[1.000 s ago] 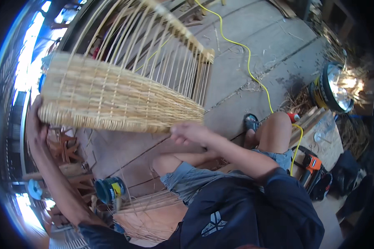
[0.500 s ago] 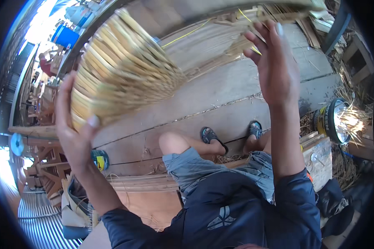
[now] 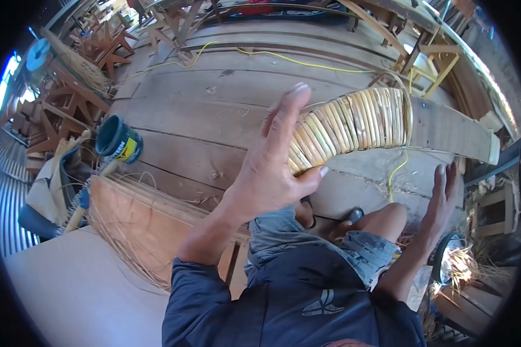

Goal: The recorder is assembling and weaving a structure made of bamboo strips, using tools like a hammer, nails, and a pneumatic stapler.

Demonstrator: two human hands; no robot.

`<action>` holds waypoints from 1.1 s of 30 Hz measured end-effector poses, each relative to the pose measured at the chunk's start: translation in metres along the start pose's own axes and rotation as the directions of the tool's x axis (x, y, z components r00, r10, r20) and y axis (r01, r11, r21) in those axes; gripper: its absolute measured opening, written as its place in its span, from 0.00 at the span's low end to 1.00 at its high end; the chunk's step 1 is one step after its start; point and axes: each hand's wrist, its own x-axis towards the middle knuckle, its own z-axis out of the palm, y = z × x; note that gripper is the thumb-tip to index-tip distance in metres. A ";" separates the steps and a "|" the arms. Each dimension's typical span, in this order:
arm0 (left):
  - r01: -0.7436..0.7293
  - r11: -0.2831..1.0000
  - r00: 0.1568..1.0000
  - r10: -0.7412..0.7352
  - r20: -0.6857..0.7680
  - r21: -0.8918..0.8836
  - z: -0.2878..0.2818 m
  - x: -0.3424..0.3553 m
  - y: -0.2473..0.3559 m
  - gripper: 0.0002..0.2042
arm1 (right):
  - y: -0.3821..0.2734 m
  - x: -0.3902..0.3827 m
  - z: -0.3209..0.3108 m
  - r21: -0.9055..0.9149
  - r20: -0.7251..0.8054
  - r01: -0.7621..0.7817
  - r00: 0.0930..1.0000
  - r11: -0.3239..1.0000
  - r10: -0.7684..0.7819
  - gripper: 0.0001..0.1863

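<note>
My left hand (image 3: 267, 166) grips the end of a curved woven piece (image 3: 347, 124), its thumb under the near edge. The piece is wrapped in pale yellow and tan cane strips, seen nearly edge-on. A grey wooden board (image 3: 451, 136) extends from it toward the right, where a loose loop of cane shows at the join. My right hand (image 3: 437, 205) is raised below the board with straight fingers and holds nothing.
A green bucket (image 3: 119, 139) stands at left beside plywood boards (image 3: 130, 211). Star-shaped wooden frames (image 3: 104, 52) are piled behind. A yellow cord (image 3: 295, 61) crosses the plank floor (image 3: 191, 139). A bucket of straw (image 3: 454, 260) stands at lower right.
The woven piece has turned from showing its broad openwork side to edge-on and swung rightward with my left hand. My right hand let go earlier and has moved lower and rightward.
</note>
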 end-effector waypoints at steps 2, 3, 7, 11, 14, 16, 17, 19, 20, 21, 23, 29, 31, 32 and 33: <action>-0.015 0.999 0.996 0.019 -0.083 0.048 0.000 0.001 0.005 0.45 | -0.016 -0.007 0.006 0.021 -0.126 0.285 0.952 0.958 -0.280 0.30; -0.020 0.999 0.996 0.024 -0.089 0.037 0.003 0.000 0.002 0.45 | -0.035 -0.010 0.016 -0.034 -0.148 0.397 0.905 0.917 -0.398 0.28; -0.025 0.996 0.942 0.051 -0.332 0.084 0.019 -0.011 -0.013 0.45 | -0.064 0.013 0.058 -0.087 -0.109 0.772 0.621 0.630 -0.776 0.25; -0.094 0.970 0.909 -0.008 -0.418 -0.225 0.033 -0.023 -0.030 0.43 | -0.063 0.045 0.077 -0.426 0.065 0.758 0.570 0.494 -0.819 0.28; -0.110 0.955 0.915 -0.011 -0.404 -0.275 0.042 -0.034 -0.042 0.42 | -0.071 0.043 0.078 -0.326 0.071 0.779 0.586 0.536 -0.807 0.28; -0.147 0.810 0.933 -0.077 -0.352 -0.568 0.043 -0.042 -0.048 0.41 | -0.067 0.040 0.078 -0.363 0.070 0.787 0.557 0.498 -0.828 0.28; -0.145 0.864 0.948 -0.017 -0.317 -0.483 0.039 -0.046 -0.055 0.41 | -0.068 0.037 0.078 -0.383 0.076 0.777 0.566 0.501 -0.821 0.28; -0.156 0.690 0.917 -0.165 -0.363 -0.707 0.044 -0.056 -0.057 0.41 | -0.066 0.031 0.075 -0.397 0.078 0.769 0.572 0.501 -0.817 0.28; -0.078 0.637 0.890 -0.302 -0.341 -0.767 0.049 -0.061 -0.052 0.41 | -0.064 0.029 0.074 -0.409 0.073 0.764 0.573 0.500 -0.816 0.28; -0.073 0.636 0.887 -0.311 -0.342 -0.769 0.048 -0.064 -0.055 0.41 | -0.061 0.029 0.073 -0.404 0.074 0.774 0.559 0.488 -0.826 0.27; -0.040 0.768 0.925 -0.213 -0.314 -0.639 0.039 -0.071 -0.061 0.38 | -0.061 0.028 0.071 -0.432 0.070 0.772 0.544 0.466 -0.836 0.26; 0.008 0.827 0.956 -0.171 -0.238 -0.562 0.032 -0.068 -0.028 0.31 | -0.062 0.030 0.071 -0.409 0.085 0.795 0.522 0.447 -0.849 0.23; -0.053 0.832 0.933 -0.156 -0.325 -0.552 0.042 -0.060 -0.031 0.32 | -0.066 0.035 0.072 -0.445 0.135 0.794 0.515 0.413 -0.846 0.26; -0.085 0.839 0.922 -0.139 -0.362 -0.537 0.047 -0.052 -0.030 0.33 | -0.069 0.040 0.073 -0.451 0.125 0.789 0.519 0.418 -0.846 0.25; -0.060 0.846 0.931 -0.145 -0.335 -0.530 0.044 -0.046 -0.031 0.34 | -0.071 0.049 0.076 -0.428 0.120 0.791 0.530 0.438 -0.840 0.24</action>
